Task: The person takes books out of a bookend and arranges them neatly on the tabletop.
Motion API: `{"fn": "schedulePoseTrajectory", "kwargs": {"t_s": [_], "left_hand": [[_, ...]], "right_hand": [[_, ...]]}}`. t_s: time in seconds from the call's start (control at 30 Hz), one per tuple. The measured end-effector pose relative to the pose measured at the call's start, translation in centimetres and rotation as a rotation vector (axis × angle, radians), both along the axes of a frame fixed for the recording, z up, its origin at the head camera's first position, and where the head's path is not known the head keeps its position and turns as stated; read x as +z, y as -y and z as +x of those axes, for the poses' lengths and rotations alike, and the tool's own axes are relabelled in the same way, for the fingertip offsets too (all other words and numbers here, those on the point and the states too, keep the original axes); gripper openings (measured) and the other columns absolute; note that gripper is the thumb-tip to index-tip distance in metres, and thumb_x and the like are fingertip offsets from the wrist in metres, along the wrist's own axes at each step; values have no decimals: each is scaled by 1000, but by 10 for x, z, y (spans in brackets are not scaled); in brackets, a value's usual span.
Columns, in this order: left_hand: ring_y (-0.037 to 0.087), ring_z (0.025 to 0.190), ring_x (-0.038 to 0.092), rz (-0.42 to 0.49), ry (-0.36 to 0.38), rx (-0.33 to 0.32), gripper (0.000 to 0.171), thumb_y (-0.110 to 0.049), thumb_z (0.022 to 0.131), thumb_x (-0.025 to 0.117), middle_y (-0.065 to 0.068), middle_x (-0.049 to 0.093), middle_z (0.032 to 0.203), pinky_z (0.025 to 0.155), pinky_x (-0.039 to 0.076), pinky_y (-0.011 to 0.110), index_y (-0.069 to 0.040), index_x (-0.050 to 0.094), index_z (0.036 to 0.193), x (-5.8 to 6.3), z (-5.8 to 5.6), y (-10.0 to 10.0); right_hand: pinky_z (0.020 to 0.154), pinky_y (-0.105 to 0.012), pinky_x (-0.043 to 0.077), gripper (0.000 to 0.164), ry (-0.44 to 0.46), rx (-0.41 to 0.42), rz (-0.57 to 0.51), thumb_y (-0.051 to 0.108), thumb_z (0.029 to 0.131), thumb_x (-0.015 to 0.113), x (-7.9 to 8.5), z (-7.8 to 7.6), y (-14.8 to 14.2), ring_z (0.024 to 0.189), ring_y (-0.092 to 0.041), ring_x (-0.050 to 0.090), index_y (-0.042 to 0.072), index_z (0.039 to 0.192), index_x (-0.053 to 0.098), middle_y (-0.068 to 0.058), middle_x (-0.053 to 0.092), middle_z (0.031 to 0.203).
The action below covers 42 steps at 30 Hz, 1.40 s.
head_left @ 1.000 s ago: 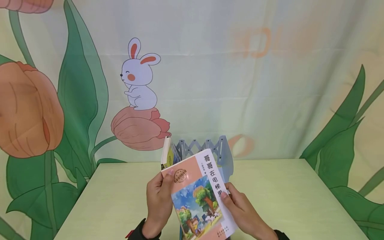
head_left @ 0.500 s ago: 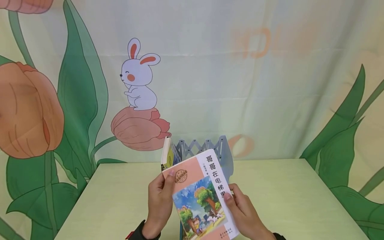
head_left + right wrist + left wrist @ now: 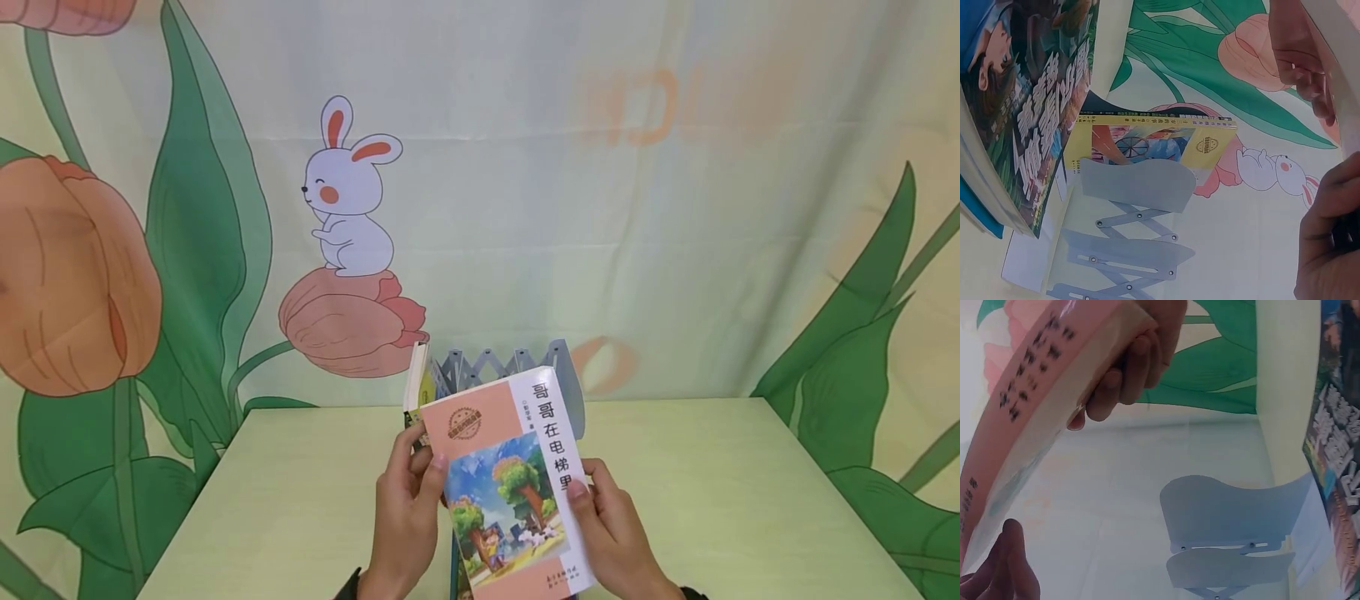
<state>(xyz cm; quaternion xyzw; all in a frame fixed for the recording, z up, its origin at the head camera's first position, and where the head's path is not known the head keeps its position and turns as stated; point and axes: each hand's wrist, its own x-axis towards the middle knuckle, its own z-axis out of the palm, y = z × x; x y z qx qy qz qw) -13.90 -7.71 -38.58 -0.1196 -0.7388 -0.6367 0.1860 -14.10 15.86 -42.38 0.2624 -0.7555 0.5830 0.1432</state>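
Observation:
A paperback book (image 3: 510, 492) with a pink and white cover and a picture of trees is held up, tilted, between both hands. My left hand (image 3: 408, 512) holds its left edge, thumb at the front. My right hand (image 3: 618, 529) grips the right edge with the thumb on the white strip. In the left wrist view the book's spine (image 3: 1035, 369) shows, with the right hand (image 3: 1141, 362) above and the left hand (image 3: 1004, 569) below. The right wrist view shows the left hand (image 3: 1300, 62) at the top and the right hand (image 3: 1332, 231) below.
Behind the held book stands a grey-blue expandable book rack (image 3: 566, 387), with yellow-covered books (image 3: 1154, 147) upright at its left end. A dark-covered book (image 3: 1029, 112) lies closer, on other books. The pale green table (image 3: 712, 483) meets a printed cloth backdrop.
The book has shifted a little to the right and turned more upright. My left fingers have slid lower along its left edge; the right hand has moved slightly right.

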Motion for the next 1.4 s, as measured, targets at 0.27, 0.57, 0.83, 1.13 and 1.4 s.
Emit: {"fn": "schedulePoseTrajectory", "kwargs": {"t_s": [0.27,0.57,0.83,1.13,1.4], "left_hand": [[5,74,66,-92,122,-9,53,-22,102,53,6,70,93,66,53,27,-23,32,151,-13,14,-3],[10,89,65,-73,313,-78,77,-34,96,63,11,64,108,67,53,26,-17,18,157,-26,16,-10],[15,89,66,-25,357,-82,81,-35,95,64,13,62,105,64,54,26,-14,18,157,-29,15,-10],[11,80,64,11,377,-77,79,-35,93,66,14,62,108,64,54,26,-15,22,157,-27,15,-11],[10,75,65,50,373,-99,77,-33,92,68,15,63,110,66,56,26,-18,26,156,-29,14,-9]], "right_hand": [[49,-32,53,19,67,-42,-24,9,106,34,-2,1,-1,59,-9,68,4,119,48,-15,72,80],[49,-32,53,18,116,-91,-19,11,107,37,-5,3,-1,58,-9,67,6,118,49,-15,72,79],[50,-33,53,20,186,-128,-2,18,107,39,-6,5,-2,58,-9,65,10,119,52,-11,71,80],[55,-33,55,25,188,-98,3,18,106,42,-5,5,-6,65,-10,68,12,129,50,-13,73,93],[59,-31,56,32,245,-80,38,21,104,47,-3,6,-8,69,-10,69,17,136,47,-12,73,94]]}}
